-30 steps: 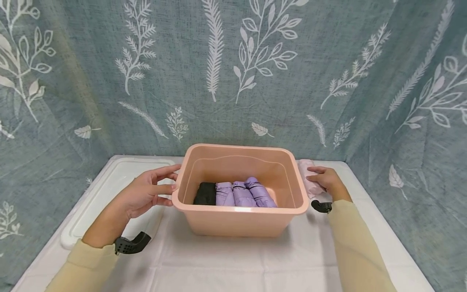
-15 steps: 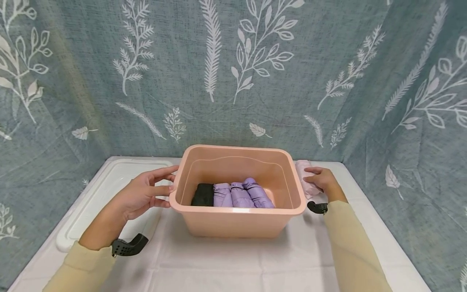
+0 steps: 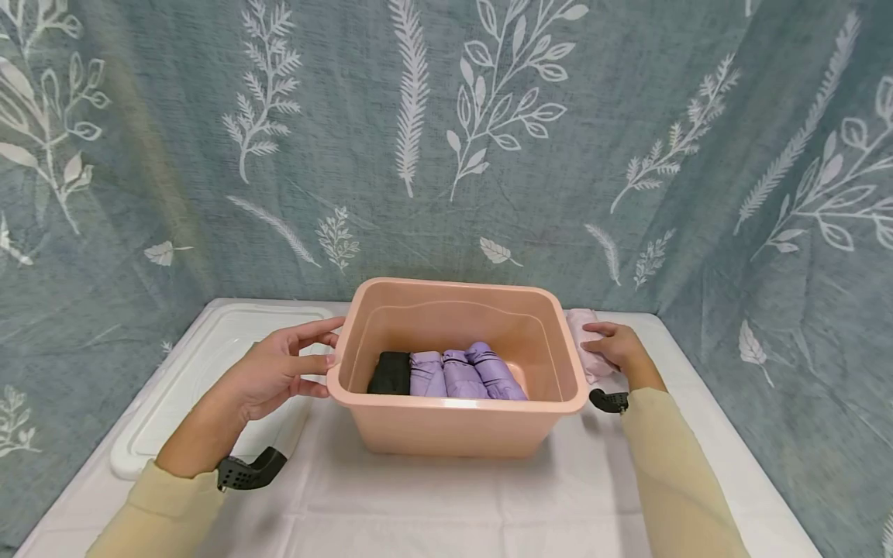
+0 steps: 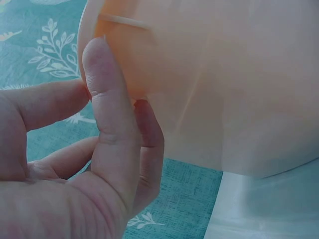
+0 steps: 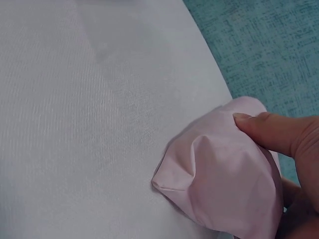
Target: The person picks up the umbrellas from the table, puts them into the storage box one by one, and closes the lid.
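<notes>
So, lt. pink bundle (image 5: 224, 174) w/ creases

reachable from above into peach bin (image 3: 453, 431), roomy at right end past purple rolls (image 3: 463, 377); blocked on bin's left by left hand (image 3: 274, 373), tight at pink bundle (image 5: 222, 174) between bin and right hand (image 3: 622, 353).
</notes>
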`<act>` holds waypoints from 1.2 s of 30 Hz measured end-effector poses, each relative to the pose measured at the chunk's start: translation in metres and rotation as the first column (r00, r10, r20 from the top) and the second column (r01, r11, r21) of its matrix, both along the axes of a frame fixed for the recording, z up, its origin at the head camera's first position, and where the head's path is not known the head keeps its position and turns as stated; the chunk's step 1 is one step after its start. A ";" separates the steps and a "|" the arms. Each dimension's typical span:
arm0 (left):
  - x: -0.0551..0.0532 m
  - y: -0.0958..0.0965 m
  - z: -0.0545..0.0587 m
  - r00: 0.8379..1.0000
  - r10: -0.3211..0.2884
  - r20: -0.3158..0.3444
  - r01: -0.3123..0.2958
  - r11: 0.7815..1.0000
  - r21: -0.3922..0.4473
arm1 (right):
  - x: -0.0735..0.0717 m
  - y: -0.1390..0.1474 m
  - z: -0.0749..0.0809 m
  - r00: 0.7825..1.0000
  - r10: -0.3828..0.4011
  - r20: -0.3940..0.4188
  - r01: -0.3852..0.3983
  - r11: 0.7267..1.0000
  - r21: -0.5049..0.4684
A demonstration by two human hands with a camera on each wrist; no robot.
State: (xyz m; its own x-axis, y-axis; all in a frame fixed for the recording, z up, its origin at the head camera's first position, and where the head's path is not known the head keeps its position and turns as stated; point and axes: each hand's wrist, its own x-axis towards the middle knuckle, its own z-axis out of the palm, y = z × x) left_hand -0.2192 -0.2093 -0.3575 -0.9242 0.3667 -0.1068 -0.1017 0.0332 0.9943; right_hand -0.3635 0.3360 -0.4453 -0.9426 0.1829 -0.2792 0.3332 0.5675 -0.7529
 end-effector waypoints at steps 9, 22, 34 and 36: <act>0.001 0.000 0.002 1.000 -0.005 -0.010 0.005 1.000 -0.005 | -0.006 0.002 0.003 0.999 0.036 0.010 -0.036 0.999 0.013; 0.000 -0.001 0.001 1.000 0.000 -0.011 -0.001 1.000 -0.016 | -0.015 -0.001 0.007 0.998 0.065 0.007 -0.065 0.996 0.061; 0.000 -0.001 0.001 1.000 0.001 0.003 -0.001 0.999 -0.038 | -0.010 -0.008 0.010 0.998 0.065 -0.018 -0.063 0.995 0.072; -0.001 -0.001 0.001 1.000 -0.003 0.004 0.003 0.999 -0.034 | -0.010 -0.008 0.009 0.998 0.068 -0.015 -0.067 0.995 0.073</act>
